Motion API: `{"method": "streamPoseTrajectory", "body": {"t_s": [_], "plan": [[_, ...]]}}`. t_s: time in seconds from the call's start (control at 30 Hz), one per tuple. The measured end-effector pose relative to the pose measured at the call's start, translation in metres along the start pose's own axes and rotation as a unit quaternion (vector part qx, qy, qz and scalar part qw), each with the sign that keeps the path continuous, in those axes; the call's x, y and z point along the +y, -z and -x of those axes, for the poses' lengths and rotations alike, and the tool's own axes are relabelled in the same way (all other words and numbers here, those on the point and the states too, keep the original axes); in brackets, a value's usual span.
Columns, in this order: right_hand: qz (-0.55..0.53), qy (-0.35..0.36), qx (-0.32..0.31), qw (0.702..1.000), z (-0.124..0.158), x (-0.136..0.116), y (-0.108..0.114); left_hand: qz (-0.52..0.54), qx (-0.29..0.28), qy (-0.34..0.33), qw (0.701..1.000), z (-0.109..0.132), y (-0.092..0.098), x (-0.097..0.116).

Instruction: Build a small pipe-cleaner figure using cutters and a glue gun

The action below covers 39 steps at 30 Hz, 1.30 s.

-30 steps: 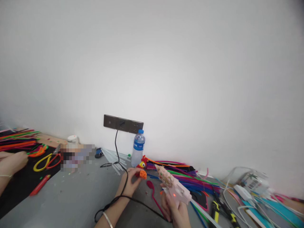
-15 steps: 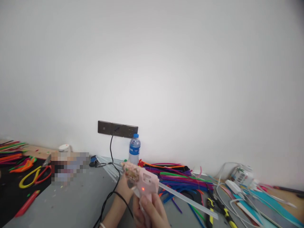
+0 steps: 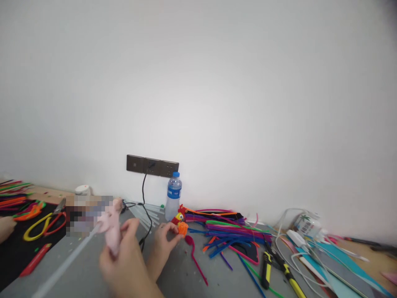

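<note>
My right hand (image 3: 125,265) has crossed over to the left and grips a pink hot glue gun (image 3: 111,229), blurred with motion, with a clear glue stick (image 3: 66,263) trailing out of its back toward the lower left. My left hand (image 3: 161,244) rests on the grey table (image 3: 89,265) and pinches a small orange pipe-cleaner piece (image 3: 182,228) at its fingertips. A little red and yellow pipe-cleaner figure (image 3: 178,216) stands just behind that piece. A dark red pipe-cleaner loop (image 3: 194,252) lies right of my left hand.
The gun's black cord (image 3: 143,194) runs up to a wall socket strip (image 3: 151,165). A water bottle (image 3: 173,196) stands by the wall. Coloured pipe cleaners (image 3: 231,234), yellow-handled pliers (image 3: 281,271) and white cables (image 3: 302,244) fill the right. Another person's hand (image 3: 4,227) is at far left.
My right hand has swung the glue gun from the middle, in front of my left hand, across to the left. The orange piece in my left hand is uncovered again.
</note>
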State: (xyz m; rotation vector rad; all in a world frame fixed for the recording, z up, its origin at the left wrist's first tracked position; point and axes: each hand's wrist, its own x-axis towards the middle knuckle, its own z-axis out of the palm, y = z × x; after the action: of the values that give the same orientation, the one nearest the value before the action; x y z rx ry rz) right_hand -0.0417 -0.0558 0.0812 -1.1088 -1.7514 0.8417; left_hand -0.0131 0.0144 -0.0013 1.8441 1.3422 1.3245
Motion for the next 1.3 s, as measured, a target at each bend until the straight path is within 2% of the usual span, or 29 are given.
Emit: {"method": "streamPoseTrajectory", "body": {"t_s": [0.13,0.2,0.3,0.4,0.5,0.6,0.67,0.7,0.77,0.83,0.87,0.93,0.97,1.0,1.07,1.13,1.3], "plan": [[0.153,-0.029,-0.052,0.986,0.013,0.013,-0.042,-0.001,-0.013,-0.009,1.000,0.000,-0.001,0.003],[0.240,-0.062,-0.092,0.964,0.013,0.026,-0.062,-0.009,-0.024,-0.019,0.999,0.001,-0.002,0.004],[0.337,-0.081,-0.100,0.933,0.008,0.048,-0.084,-0.023,-0.031,-0.045,0.998,0.000,-0.005,0.004],[0.365,-0.096,-0.091,0.922,0.004,0.064,-0.097,-0.023,-0.036,-0.062,0.997,-0.001,-0.006,0.003],[0.361,-0.071,-0.074,0.927,0.008,0.068,-0.096,-0.010,-0.029,-0.061,0.998,-0.001,-0.006,0.001],[0.315,-0.006,-0.083,0.945,0.016,0.054,-0.067,0.003,-0.018,-0.038,0.999,-0.002,-0.004,0.000],[0.269,0.055,-0.095,0.957,0.023,0.042,-0.028,0.017,-0.015,-0.019,1.000,-0.002,-0.004,-0.001],[0.250,0.063,-0.084,0.962,0.027,0.038,-0.003,0.029,-0.014,-0.011,0.999,-0.002,-0.004,-0.002],[0.242,0.034,-0.047,0.969,0.035,0.035,0.053,0.060,-0.013,0.002,0.998,-0.003,-0.005,-0.004],[0.255,0.004,-0.009,0.967,0.041,0.044,0.110,0.080,-0.010,0.013,0.997,-0.003,-0.005,-0.005],[0.277,-0.044,0.030,0.959,0.042,0.053,0.135,0.093,-0.017,0.017,0.995,-0.003,-0.006,-0.005],[0.323,-0.137,0.057,0.935,0.041,0.075,0.174,0.109,-0.021,0.026,0.993,-0.004,-0.005,-0.005],[0.336,-0.166,0.069,0.925,0.039,0.087,0.186,0.115,-0.022,0.030,0.993,-0.004,-0.005,-0.004],[0.333,-0.183,0.083,0.922,0.037,0.099,0.193,0.118,-0.022,0.033,0.992,-0.004,-0.005,-0.003],[0.298,-0.174,0.096,0.934,0.030,0.120,0.193,0.122,-0.022,0.036,0.992,-0.005,-0.005,-0.002],[0.292,-0.160,0.091,0.939,0.025,0.134,0.180,0.125,-0.027,0.035,0.991,-0.005,-0.005,-0.002],[0.337,-0.140,0.086,0.927,0.021,0.152,0.146,0.108,-0.033,0.042,0.993,-0.005,-0.006,-0.006]]}}
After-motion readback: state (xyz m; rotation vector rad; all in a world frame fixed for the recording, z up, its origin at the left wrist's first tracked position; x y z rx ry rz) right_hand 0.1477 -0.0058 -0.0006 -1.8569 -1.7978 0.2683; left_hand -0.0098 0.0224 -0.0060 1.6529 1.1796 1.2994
